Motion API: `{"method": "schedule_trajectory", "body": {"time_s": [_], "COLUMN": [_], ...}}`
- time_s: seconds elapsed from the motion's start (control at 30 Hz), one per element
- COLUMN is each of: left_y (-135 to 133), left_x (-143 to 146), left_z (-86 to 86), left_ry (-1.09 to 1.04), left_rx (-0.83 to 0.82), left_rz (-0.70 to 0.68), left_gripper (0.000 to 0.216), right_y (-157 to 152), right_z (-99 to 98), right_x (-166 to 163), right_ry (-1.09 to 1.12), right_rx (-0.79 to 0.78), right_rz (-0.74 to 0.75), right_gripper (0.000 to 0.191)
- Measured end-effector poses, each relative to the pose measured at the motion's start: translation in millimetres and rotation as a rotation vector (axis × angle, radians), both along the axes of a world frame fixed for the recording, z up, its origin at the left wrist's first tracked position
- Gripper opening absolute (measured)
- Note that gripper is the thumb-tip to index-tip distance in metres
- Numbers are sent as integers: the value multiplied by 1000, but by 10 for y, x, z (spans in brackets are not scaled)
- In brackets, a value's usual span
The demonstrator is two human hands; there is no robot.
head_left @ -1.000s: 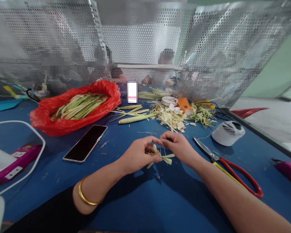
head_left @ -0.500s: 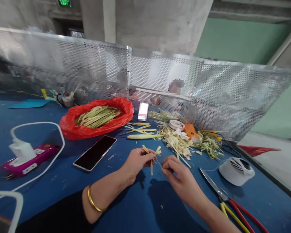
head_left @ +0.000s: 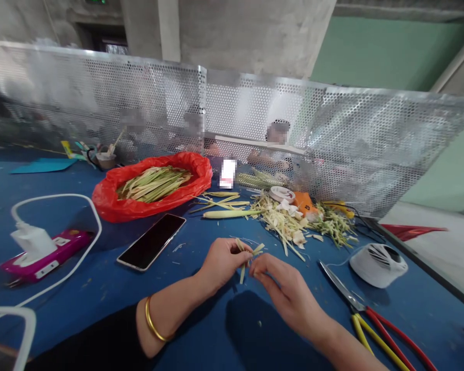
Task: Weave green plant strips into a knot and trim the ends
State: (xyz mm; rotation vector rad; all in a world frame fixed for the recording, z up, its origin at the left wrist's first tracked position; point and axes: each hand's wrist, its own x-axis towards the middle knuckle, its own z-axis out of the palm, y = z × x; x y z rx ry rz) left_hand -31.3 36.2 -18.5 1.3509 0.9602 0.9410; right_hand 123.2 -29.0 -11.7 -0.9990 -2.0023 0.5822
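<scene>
My left hand (head_left: 222, 259), with a gold bangle on its wrist, pinches a small folded piece of pale green leaf strips (head_left: 246, 255) above the blue table (head_left: 201, 330). Close beside it on the right, my right hand (head_left: 280, 286) has its fingertips pinched on the same piece. Several short strip ends stick out between the two hands.
A red bag of green strips (head_left: 150, 185) lies at the back left, a black phone (head_left: 151, 241) in front of it. Leaf scraps (head_left: 290, 219) are piled at centre back. Red-handled scissors (head_left: 371, 314) and a white fan (head_left: 379, 264) lie right. A pink power strip (head_left: 46, 253) with white cable sits left. A perforated metal screen (head_left: 332, 139) has people behind it.
The camera tilted up over the second. My hands came apart, then closed together again on the leaf piece, which now sits lower between the fingertips.
</scene>
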Motion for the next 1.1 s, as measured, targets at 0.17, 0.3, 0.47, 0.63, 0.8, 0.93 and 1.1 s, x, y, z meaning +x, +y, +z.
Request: {"method": "schedule_trajectory", "body": {"time_s": [0.17,0.3,0.47,0.63,0.8,0.93,1.1], "left_y": [-40,-44,8,22,29,26,-22], "left_x": [-4,-17,-63,-87,-78,-65,-21], "left_z": [31,58,59,84,90,87,111], "left_ry": [-51,-128,-238,-283,-267,-240,-90], "left_rx": [-155,-255,-495,-601,-568,-506,-260], "left_rz": [-59,-60,-199,-281,-250,-187,-29], "left_gripper": [21,30,26,17,14,18,27], "right_y": [38,44,71,91,92,74,16], "right_z": [73,92,84,97,110,108,94], "right_x": [46,51,73,97,105,102,55], "right_ry": [198,224,269,327,311,203,-134], "right_rx": [-131,-174,-227,-258,-249,-192,56], "right_rz": [-67,-71,-88,-114,-126,-135,-87], "right_gripper": [17,18,17,18,18,17,20]}}
